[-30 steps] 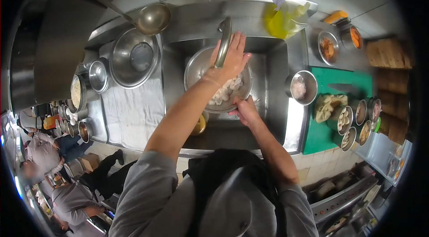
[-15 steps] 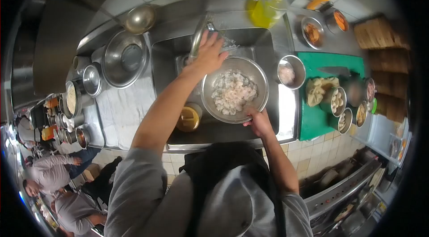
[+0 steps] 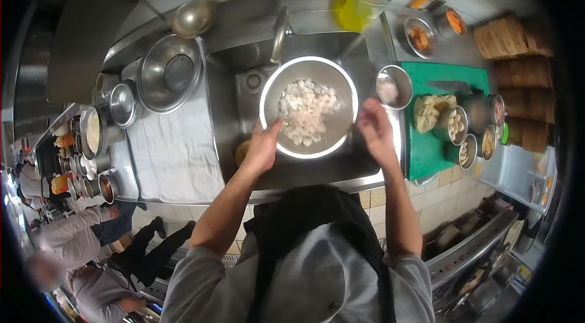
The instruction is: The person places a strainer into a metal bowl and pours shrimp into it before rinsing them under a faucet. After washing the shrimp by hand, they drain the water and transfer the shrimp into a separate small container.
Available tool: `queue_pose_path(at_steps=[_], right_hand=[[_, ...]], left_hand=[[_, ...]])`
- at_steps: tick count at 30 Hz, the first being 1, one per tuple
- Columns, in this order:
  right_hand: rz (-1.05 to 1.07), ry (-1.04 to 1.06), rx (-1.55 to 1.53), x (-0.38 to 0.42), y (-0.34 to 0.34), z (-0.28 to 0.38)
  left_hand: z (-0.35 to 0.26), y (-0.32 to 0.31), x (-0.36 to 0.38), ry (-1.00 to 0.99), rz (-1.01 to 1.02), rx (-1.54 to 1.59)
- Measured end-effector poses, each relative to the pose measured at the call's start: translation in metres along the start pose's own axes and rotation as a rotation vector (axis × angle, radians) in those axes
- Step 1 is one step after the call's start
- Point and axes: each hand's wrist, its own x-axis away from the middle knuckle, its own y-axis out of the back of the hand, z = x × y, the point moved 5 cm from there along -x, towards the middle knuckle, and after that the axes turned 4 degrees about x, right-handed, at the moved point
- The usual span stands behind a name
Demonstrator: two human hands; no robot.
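Observation:
Over the sink (image 3: 228,110) is a round metal bowl (image 3: 338,85) holding pale pieces of food (image 3: 308,110) that look like peeled shrimp. My left hand (image 3: 263,145) grips the bowl's lower left rim, its thumb over the edge. Just off the bowl's right side is my right hand (image 3: 376,127), its fingers apart and slightly blurred, with nothing visible in them. The faucet (image 3: 280,36) is behind the bowl, and no water shows from it. A yellowish round item (image 3: 243,153) lies in the sink, partly hidden behind my left hand.
Right of the sink are a small metal container (image 3: 395,86) and a green cutting board (image 3: 420,161) with a knife (image 3: 449,86) and several containers. Metal bowls (image 3: 170,73) and a white cloth (image 3: 173,152) lie left. Two people (image 3: 70,231) stand at the lower left.
My left hand has moved from the faucet to the bowl's left rim. My right hand has let go of the rim. The bowl is slightly farther left and back, and the water has stopped.

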Motion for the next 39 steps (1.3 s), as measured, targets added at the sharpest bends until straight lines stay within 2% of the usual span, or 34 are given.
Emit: queue_pose_path(at_steps=[1,2,4,6,7,9,10,13,16,17,18,19,20,22,24,25,28,29,30,32,34,35,37,39], right_hand=[[-0.03,0.072,0.076,-0.008,0.005,0.022],[-0.046,0.046,0.104,-0.01,0.005,0.04],[0.061,0.194,0.264,-0.019,-0.01,0.051],[0.169,0.215,0.506,-0.026,-0.036,0.061],[0.174,0.314,0.643,-0.029,-0.051,0.073],[0.19,0.326,0.663,-0.038,-0.077,0.063],[0.201,0.335,0.672,-0.04,-0.09,0.061],[0.469,0.488,0.61,-0.023,-0.136,0.066],[0.704,0.468,0.676,-0.01,-0.129,0.072],[0.681,0.414,0.618,-0.013,-0.117,0.081],[0.566,0.471,0.63,-0.02,-0.105,0.082],[0.454,0.531,0.634,-0.028,-0.095,0.08],[0.35,0.597,0.621,-0.035,-0.088,0.079],[0.268,0.554,0.677,-0.04,-0.079,0.09],[0.237,0.481,0.755,-0.043,-0.08,0.075],[0.266,0.472,0.779,-0.034,-0.084,0.073],[0.348,0.449,0.841,-0.01,-0.09,0.058],[0.37,0.43,0.859,0.001,-0.093,0.051],[0.408,0.312,0.835,0.005,-0.095,0.045],[0.496,0.18,0.872,0.015,-0.103,0.052],[0.483,0.194,0.91,0.023,-0.111,0.04],[0.522,0.18,0.917,0.026,-0.113,0.037],[0.616,0.165,0.923,0.03,-0.118,0.043],[0.56,0.229,0.881,0.028,-0.118,0.031]], left_hand=[[-0.006,-0.001,0.002,-0.003,-0.019,-0.058],[-0.012,-0.002,0.003,-0.005,-0.037,-0.117],[-0.02,-0.005,0.009,0.005,-0.067,-0.214],[-0.022,-0.008,0.017,0.029,-0.089,-0.286],[-0.019,-0.012,0.019,0.032,-0.028,-0.28],[-0.011,-0.022,0.024,0.036,0.092,-0.266],[-0.011,-0.028,0.026,0.025,0.082,-0.304],[-0.01,-0.033,0.026,-0.001,0.04,-0.332],[-0.011,-0.028,0.012,-0.035,0.022,-0.293],[-0.018,-0.028,0.015,-0.07,0.011,-0.324],[-0.028,-0.031,0.019,-0.107,-0.004,-0.353],[-0.028,-0.028,0.018,-0.061,-0.027,-0.484],[-0.01,-0.014,0.0,-0.152,0.103,-0.533],[-0.019,-0.02,0.01,-0.204,0.127,-0.808],[-0.001,-0.015,0.006,-0.238,0.154,-0.733],[0.0,-0.019,0.012,-0.089,0.226,-0.602],[0.021,-0.011,0.002,0.001,0.126,-0.435],[0.03,-0.008,-0.005,-0.036,0.089,-0.377],[0.021,-0.015,0.007,-0.101,0.034,-0.325],[0.016,-0.025,0.021,-0.073,-0.007,-0.225],[0.032,-0.019,0.009,-0.011,0.056,-0.168],[0.04,-0.021,0.011,0.007,0.056,-0.058],[0.041,-0.025,0.013,0.037,0.091,-0.033],[0.04,-0.025,0.012,0.029,0.118,0.0]])
